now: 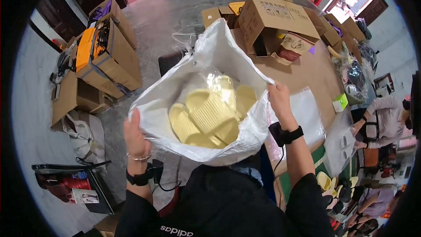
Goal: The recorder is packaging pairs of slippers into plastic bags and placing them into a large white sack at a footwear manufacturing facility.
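Observation:
A large white woven sack (153, 105) is spread wide in front of me, its mouth facing up. Inside lie several pale yellow ribbed slide sandals (210, 112); clear plastic shines over some of them. My left hand (137, 136) is closed on the sack's left rim, thumb up along the edge. With my right hand (280, 99) I grip the right rim, fingers wrapped around the fabric. The sack's bottom is hidden beneath the sandals.
Right of the sack is a table with an open cardboard box (280, 17), a brown paper bag (293, 48) and clear plastic sheets (307, 114). A person (386, 114) handles a clear bag of slippers at the right. Cartons (112, 57) stand on the left.

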Available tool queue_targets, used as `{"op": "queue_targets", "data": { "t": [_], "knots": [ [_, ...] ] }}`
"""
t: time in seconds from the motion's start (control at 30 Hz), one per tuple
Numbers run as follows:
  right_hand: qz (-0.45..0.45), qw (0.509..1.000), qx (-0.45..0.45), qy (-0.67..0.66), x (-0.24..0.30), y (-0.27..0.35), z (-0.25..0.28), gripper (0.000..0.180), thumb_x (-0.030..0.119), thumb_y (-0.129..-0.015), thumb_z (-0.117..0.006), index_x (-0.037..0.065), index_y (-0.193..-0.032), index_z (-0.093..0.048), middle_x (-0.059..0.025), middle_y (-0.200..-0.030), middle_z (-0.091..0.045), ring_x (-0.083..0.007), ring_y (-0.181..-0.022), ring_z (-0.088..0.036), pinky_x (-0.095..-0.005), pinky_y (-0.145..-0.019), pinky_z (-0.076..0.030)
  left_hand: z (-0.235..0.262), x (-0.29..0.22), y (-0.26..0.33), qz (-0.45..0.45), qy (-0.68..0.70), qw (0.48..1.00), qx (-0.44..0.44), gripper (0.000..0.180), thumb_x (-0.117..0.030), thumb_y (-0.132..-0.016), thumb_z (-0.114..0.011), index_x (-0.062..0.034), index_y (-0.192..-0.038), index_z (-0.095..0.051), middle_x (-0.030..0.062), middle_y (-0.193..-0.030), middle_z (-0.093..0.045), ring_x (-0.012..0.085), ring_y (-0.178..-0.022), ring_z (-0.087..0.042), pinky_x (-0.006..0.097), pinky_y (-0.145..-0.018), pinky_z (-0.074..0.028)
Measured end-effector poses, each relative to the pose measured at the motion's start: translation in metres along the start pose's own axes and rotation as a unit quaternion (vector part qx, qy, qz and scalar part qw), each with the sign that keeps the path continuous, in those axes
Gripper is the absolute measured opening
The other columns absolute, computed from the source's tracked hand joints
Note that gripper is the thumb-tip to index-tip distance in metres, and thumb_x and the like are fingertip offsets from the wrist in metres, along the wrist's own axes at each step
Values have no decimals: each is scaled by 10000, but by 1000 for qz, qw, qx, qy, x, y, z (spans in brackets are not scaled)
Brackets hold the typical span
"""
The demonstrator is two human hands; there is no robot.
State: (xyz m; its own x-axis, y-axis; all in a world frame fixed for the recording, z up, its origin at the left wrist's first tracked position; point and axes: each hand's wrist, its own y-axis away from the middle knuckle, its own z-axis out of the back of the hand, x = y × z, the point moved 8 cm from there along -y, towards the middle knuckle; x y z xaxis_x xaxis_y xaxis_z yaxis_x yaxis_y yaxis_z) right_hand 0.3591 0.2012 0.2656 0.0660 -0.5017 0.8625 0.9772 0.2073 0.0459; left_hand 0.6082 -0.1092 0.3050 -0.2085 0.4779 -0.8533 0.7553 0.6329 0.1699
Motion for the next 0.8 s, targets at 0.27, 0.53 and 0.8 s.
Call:
{"op": "queue_targets", "data": {
  "t": [0.27,0.53,0.8],
  "knots": [
    [113,990,-20,-84,71,-29,-1,266,184,-837,-477,-37,-701,-536,-73,-536,-474,-138,-501,-472,-303,-464,-370,12,-57,14,-76,4,997,11,325,-226,-930,-426,42,-1099,-501,116,-1063,-582,196,-927,-585,317,-808,-467],
    [135,934,13,-330,150,-37,7,197,169,-856,-491,54,-703,-541,51,-563,-445,-30,-471,-385,-197,-435,-299,23,-97,64,-133,31,991,-4,504,-363,-937,-331,12,-1272,-361,153,-1251,-458,265,-1112,-485,390,-952,-384],
    [76,990,-52,104,-30,-84,17,321,240,-831,-488,-46,-705,-559,-153,-543,-541,-220,-559,-576,-345,-544,-440,5,72,63,121,-72,990,-1,318,-235,-934,-436,53,-1023,-538,69,-948,-595,108,-837,-555,271,-738,-448]
  ]
}}
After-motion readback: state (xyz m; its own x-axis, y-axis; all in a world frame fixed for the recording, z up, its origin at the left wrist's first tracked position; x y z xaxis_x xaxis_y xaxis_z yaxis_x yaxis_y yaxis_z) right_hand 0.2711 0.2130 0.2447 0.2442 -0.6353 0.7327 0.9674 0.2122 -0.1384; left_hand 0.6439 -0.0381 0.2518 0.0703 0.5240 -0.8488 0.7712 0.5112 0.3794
